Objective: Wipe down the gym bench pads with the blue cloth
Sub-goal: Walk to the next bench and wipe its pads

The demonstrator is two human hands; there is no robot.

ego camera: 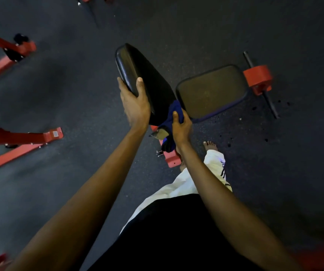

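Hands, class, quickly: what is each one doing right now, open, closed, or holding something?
Left hand: closed in a grip on the edge of the raised backrest pad.
Right hand: closed on the blue cloth.

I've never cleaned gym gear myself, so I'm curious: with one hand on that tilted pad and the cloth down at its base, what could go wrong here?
The right hand holds the blue cloth in the gap between the back pad and the seat pad; fingers or cloth might get pinched there. The left hand grips the back pad's edge; if the pad shifted, that grip could slip. A bare foot stands near the red frame, so a stubbed toe seems possible.
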